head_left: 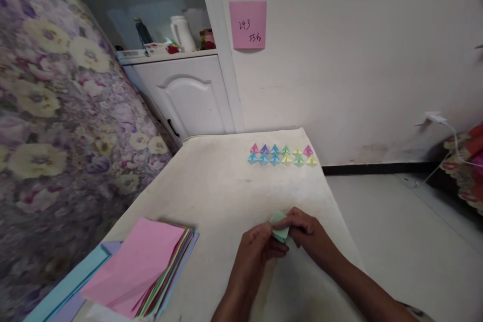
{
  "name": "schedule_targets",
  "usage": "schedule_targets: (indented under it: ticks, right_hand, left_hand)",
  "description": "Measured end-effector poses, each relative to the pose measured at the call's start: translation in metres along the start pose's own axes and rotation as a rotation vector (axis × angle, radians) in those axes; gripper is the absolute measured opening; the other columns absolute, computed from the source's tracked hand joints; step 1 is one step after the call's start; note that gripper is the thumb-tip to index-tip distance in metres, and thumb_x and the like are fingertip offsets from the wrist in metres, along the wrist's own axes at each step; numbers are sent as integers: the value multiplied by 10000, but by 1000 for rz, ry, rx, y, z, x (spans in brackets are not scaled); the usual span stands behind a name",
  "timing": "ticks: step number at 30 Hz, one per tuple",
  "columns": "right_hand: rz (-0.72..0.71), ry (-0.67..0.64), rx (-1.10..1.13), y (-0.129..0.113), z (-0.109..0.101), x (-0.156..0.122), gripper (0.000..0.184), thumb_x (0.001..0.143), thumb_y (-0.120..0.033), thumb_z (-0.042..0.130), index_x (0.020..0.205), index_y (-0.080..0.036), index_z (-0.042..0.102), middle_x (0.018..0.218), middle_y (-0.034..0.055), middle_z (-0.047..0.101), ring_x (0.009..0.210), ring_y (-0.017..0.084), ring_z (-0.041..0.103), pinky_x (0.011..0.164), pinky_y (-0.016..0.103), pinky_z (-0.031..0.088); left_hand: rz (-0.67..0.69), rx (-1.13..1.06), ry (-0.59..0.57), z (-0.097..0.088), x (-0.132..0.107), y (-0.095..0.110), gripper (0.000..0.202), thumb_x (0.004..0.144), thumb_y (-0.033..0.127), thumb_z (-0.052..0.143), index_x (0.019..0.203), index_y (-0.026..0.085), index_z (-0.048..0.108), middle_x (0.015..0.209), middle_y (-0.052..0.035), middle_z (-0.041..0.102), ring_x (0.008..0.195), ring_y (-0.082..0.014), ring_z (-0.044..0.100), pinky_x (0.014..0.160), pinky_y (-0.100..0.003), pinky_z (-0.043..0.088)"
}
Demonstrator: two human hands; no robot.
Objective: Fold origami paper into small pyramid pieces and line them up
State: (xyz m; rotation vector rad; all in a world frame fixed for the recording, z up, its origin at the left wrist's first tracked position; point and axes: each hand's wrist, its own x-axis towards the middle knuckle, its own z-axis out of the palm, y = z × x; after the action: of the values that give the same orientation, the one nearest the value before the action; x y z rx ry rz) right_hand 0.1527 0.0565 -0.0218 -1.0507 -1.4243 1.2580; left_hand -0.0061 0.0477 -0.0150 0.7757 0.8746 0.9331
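Observation:
A small piece of folded light-green paper (280, 233) is held up between my two hands, above the near right part of the table. My left hand (260, 242) pinches its left side, fingers curled beneath it. From the right, my right hand (304, 229) grips the upper right part of the paper with thumb and fingers. Part of the paper is hidden behind the fingers. Farther back on the table stand two rows of small folded paper pieces (275, 159) in pink, purple, blue, green and yellow.
A stack of coloured paper sheets (139, 266), pink on top, lies at the table's near left, beside blue paper strips (71, 282). The cream-covered table (219, 176) meets the wall. A floral curtain (75, 126) hangs at left, near a white cabinet (188, 95). A pink note (248, 25) is on the wall.

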Motion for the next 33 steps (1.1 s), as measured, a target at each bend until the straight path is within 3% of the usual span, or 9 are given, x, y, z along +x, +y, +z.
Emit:
schedule_targets:
  ticks: [5,11,18,24,30,33]
  right_hand:
    - [32,34,-7,-4,2,-2,196,716,-127,507,795,-190,675,733,-6,526,542,84,491,468,199,393]
    - [133,60,116,-4,2,-2,84,703,-134,512,763,-171,558,476,-67,508,454,100,518,482,215,408]
    - [112,47,92,-4,1,-2,62,687,-119,497,686,-164,540,514,-51,533,473,101,531,492,221,412]
    - [69,18,42,-3,4,-3,80,683,-109,487,666,-162,544,637,-30,547,497,92,538,499,222,431]
    - [192,68,141,-10,1,-4,97,773,-260,486,810,-179,525,549,-35,558,518,126,560,508,244,466]
    - [275,38,102,-6,1,-3,202,766,-371,541,767,-170,523,523,-36,551,449,119,535,440,235,448]
  left_hand:
    - [-23,61,-3,-1,2,-2,317,781,363,600,883,70,661,644,-84,657,586,-130,598,578,-226,466]
    - [-2,84,-15,-2,3,-1,316,783,375,593,860,77,661,686,-93,667,616,-135,600,597,-232,466]
    - [21,130,11,0,3,-2,307,796,378,569,856,88,647,702,-90,669,614,-131,597,592,-230,464]
    - [8,203,50,5,5,-4,298,748,391,609,789,97,633,638,-63,652,496,-115,566,501,-217,439]
    - [17,241,94,5,5,-3,258,736,353,620,810,107,642,590,-35,631,489,-124,571,497,-223,445]
    - [43,308,104,5,5,-4,242,731,346,622,788,111,643,571,-33,629,492,-137,578,495,-233,450]
